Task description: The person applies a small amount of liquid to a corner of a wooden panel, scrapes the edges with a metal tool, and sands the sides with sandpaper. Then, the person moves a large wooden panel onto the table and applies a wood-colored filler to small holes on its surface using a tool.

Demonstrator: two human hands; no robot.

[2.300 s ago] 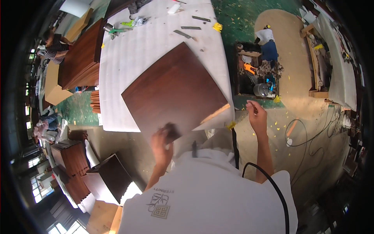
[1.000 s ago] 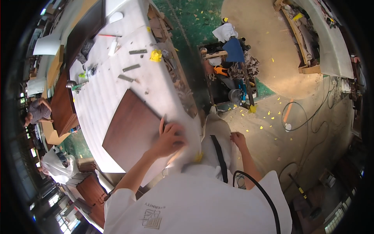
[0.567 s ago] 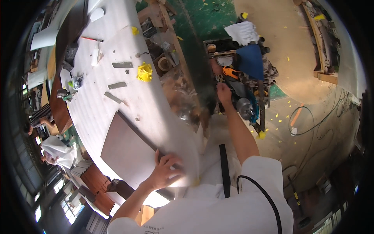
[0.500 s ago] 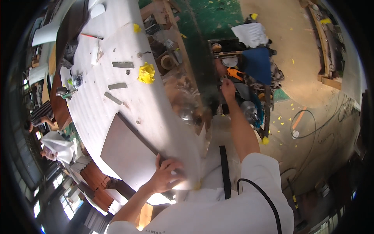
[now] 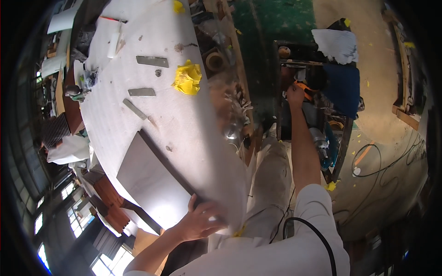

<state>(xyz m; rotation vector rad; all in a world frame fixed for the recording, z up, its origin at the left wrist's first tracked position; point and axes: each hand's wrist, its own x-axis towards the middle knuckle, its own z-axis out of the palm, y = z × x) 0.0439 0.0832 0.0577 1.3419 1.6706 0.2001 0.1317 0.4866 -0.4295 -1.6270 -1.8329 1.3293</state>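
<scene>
Left hand (image 5: 200,221) pressed flat, fingers spread, on dark board (image 5: 154,179) at white table (image 5: 138,55) near edge, right hand (image 5: 294,94) closed on orange tool (image 5: 306,89) in cluttered crate, yellow crumpled rag (image 5: 188,78) mid-table.

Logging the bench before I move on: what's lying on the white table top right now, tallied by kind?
Dark wood panel, under the left hand: 1
Flat grey metal strips: 3
Crumpled yellow cloth: 1
Total: 5
The right hand reaches to an orange tool off the table.
</scene>
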